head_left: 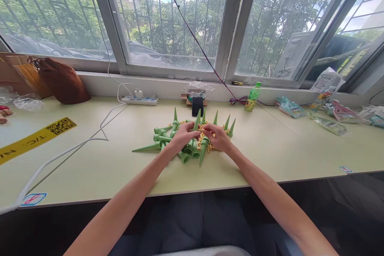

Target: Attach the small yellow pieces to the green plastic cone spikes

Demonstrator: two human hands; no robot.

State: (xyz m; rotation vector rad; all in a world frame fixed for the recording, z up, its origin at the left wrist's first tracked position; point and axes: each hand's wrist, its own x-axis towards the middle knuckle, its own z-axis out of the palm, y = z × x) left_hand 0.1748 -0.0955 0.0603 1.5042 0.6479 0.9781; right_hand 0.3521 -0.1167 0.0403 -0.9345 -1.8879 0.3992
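Green plastic cones with ribbed caps lie in a heap on the table, and small orange pieces [211,145] are scattered at its right part. My left hand [183,135] is closed around a green cone [197,122] whose tip points up. Close beside it, my right hand [217,137] has its fingers pinched at the base of that cone, on something too small to make out. Below the hands a green cone [203,155] points toward me. Another cone [147,147] lies at the left end of the heap, its tip to the left. Several cones stand upright behind and to the right.
Behind the heap a black phone [197,106] leans on a small box. A green bottle [253,97], a power strip [140,100] and a brown bag [61,82] stand along the window. Packaged items [290,107] lie at right. A white cable [75,147] crosses the left side.
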